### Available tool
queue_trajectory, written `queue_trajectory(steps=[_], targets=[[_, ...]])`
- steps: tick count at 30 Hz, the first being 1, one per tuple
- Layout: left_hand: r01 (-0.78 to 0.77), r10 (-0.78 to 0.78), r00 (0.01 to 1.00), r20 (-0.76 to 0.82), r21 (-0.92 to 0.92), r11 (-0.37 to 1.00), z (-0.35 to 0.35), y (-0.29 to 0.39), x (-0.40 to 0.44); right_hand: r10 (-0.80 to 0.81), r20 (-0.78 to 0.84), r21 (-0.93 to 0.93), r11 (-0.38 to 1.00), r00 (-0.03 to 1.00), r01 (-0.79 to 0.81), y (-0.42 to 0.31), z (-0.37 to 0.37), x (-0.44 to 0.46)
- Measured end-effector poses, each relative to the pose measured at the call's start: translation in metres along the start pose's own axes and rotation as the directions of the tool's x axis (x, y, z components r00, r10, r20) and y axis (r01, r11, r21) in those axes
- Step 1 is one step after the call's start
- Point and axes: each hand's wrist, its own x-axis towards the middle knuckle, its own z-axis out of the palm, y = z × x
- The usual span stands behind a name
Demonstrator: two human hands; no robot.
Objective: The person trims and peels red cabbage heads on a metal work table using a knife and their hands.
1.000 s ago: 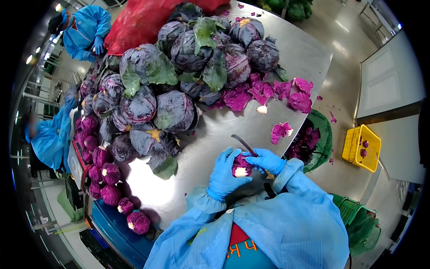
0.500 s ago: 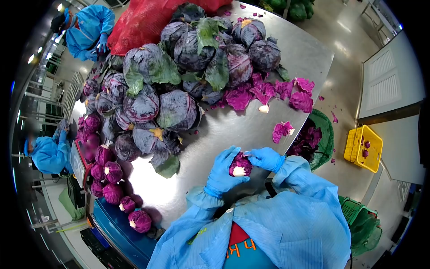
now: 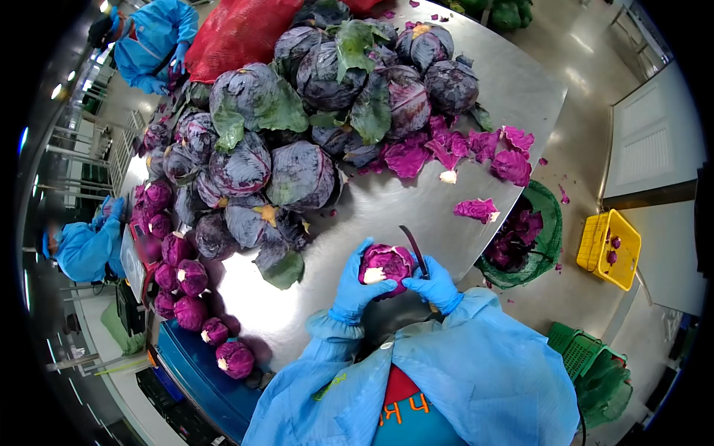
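Note:
In my gloved left hand [image 3: 352, 291] is a trimmed red cabbage [image 3: 390, 262], its pale cut stem end facing down and left. My fingers and thumb wrap its left side. My right hand [image 3: 440, 288] is closed round the handle of a knife [image 3: 414, 249]; the dark, slightly curved blade points up beside the cabbage's right side. Above my hands, untrimmed cabbages [image 3: 302, 178] with dusky outer leaves lie heaped on the steel table [image 3: 357, 223]. Stripped purple leaves [image 3: 406, 157] lie at the heap's right, and one loose leaf [image 3: 474, 209] is nearer the table's edge.
Peeled cabbages [image 3: 190, 314] line the left side by a blue bin [image 3: 197, 372]. A green net [image 3: 549, 245] of leaves hangs at the right edge. A yellow crate [image 3: 621, 260] stands on the floor. Two co-workers in blue [image 3: 152, 44] are at the left, near a red mesh sack [image 3: 238, 37].
My right hand has shifted down and right of the cabbage, and the knife blade now shows pointing up. The cabbage is turned in my left hand. The view has swung slightly.

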Motion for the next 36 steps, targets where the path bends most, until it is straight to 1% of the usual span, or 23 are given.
queue_trajectory(steps=[2,5,6,7,9,12,14,15,16,17,18,19,21,22,23,24,25,28,30,31,32,35,36], targets=[[0.019,-0.020,1.000,-0.021,-0.056,0.998,-0.004,-0.006,0.002,0.010,-0.028,0.130,0.991,1.000,-0.007,0.012,0.007,0.003],[0.052,-0.053,0.998,-0.018,-0.063,0.997,-0.001,0.000,0.005,0.044,0.045,0.156,0.986,0.998,-0.051,0.010,-0.007,0.012],[0.062,-0.062,0.998,-0.017,-0.051,0.997,-0.001,0.003,0.007,0.060,0.047,0.077,0.995,0.997,-0.063,0.004,-0.010,0.012],[0.059,-0.059,0.998,-0.007,-0.021,0.998,0.000,0.003,0.009,-0.055,0.019,-0.099,0.993,0.998,0.057,0.010,-0.016,0.016],[0.051,-0.051,0.999,0.007,0.042,0.998,-0.002,0.002,0.010,-0.288,0.033,-0.436,0.858,0.957,0.273,0.022,-0.028,0.026],[0.075,-0.076,0.997,0.002,0.141,0.987,-0.002,0.010,0.012,-0.340,0.167,-0.587,0.720,0.925,0.370,0.005,-0.051,0.032],[0.026,-0.035,0.996,0.077,0.111,0.993,-0.005,0.009,0.013,-0.497,0.184,-0.656,0.581,0.848,0.483,-0.012,-0.067,0.043],[0.003,-0.014,0.993,0.114,0.095,0.996,-0.008,0.008,0.013,-0.518,0.015,-0.579,0.693,0.855,0.430,-0.020,-0.078,0.055],[-0.030,0.007,0.990,0.138,0.161,0.986,-0.010,0.007,0.014,-0.498,-0.067,-0.755,0.592,0.865,0.282,-0.040,-0.103,0.068],[-0.064,0.027,0.986,0.164,0.225,0.972,-0.011,0.005,0.015,-0.554,-0.159,-0.776,0.582,0.817,0.244,-0.051,-0.124,0.077],[-0.100,0.045,0.980,0.193,0.287,0.953,-0.012,0.004,0.016,-0.556,-0.158,-0.886,0.445,0.816,0.131,-0.070,-0.140,0.078],[-0.075,0.027,0.982,0.187,0.257,0.963,-0.010,0.006,0.016,-0.543,-0.154,-0.939,0.339,0.825,0.048,-0.096,-0.133,0.069],[-0.029,-0.006,0.984,0.180,0.194,0.981,-0.005,0.010,0.020,-0.786,0.058,-0.911,0.210,0.615,0.355,-0.098,-0.115,0.064],[-0.067,0.012,0.979,0.203,0.269,0.961,-0.005,0.010,0.023,-0.621,0.040,-0.861,0.377,0.783,0.343,-0.093,-0.097,0.056],[-0.105,0.027,0.974,0.226,0.343,0.933,-0.006,0.010,0.025,-0.419,0.049,-0.797,0.531,0.907,0.288,-0.083,-0.076,0.046],[-0.143,0.039,0.968,0.249,0.416,0.898,-0.007,0.010,0.027,-0.315,0.093,-0.763,0.586,0.945,0.271,-0.074,-0.051,0.040],[-0.108,0.017,0.972,0.234,0.382,0.918,-0.005,0.011,0.026,-0.210,0.144,-0.727,0.640,0.967,0.247,-0.066,-0.034,0.035],[-0.021,-0.039,0.979,0.201,0.285,0.958,-0.005,0.014,0.024,-0.142,0.141,-0.534,0.823,0.980,0.196,-0.028,-0.024,0.046],[0.006,-0.054,0.976,0.213,0.221,0.975,-0.008,0.011,0.023,-0.208,0.072,-0.589,0.780,0.975,0.210,-0.020,-0.029,0.056],[-0.015,-0.039,0.972,0.232,0.224,0.974,-0.009,0.011,0.022,-0.244,0.031,-0.619,0.757,0.969,0.210,-0.019,-0.032,0.059],[-0.039,-0.019,0.967,0.254,0.224,0.974,-0.010,0.012,0.021,-0.315,0.062,-0.795,0.558,0.947,0.237,-0.019,-0.033,0.062],[-0.096,0.018,0.945,0.327,0.226,0.969,-0.019,0.009,0.024,-0.557,0.071,-0.958,0.192,0.827,0.211,-0.020,-0.057,0.077],[-0.108,0.022,0.938,0.347,0.228,0.968,-0.023,0.007,0.022,-0.621,0.008,-0.956,0.226,0.784,0.189,-0.015,-0.078,0.091]])
